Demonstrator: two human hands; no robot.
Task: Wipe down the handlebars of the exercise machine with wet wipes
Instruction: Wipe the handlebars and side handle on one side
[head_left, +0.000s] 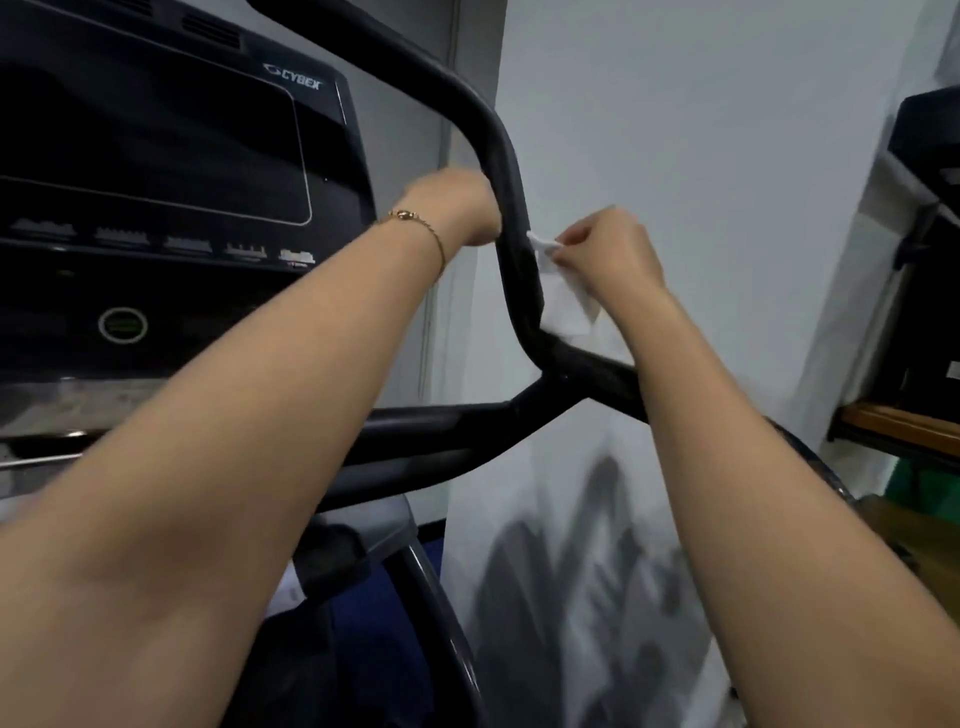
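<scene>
The left hand (460, 205) wraps its fingers around the black handlebar (511, 228) just below its upper bend. The right hand (608, 249) pinches a white wet wipe (545, 254) in closed fingers, pressing it against the bar's right side beside the console (171, 171).

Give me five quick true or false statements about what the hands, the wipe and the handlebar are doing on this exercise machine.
1. The right hand pinches a thin white wet wipe against the curved black handlebar tube. True.
2. The left hand hangs free, touching nothing. False: it rests on the handlebar, above the wipe.
3. A thin gold chain bracelet sits on the left wrist. True.
4. The wipe lies on the dark console screen. False: it is at the handlebar.
5. The round green-ringed button is on the wall. False: it is on the console below the screen.
</scene>
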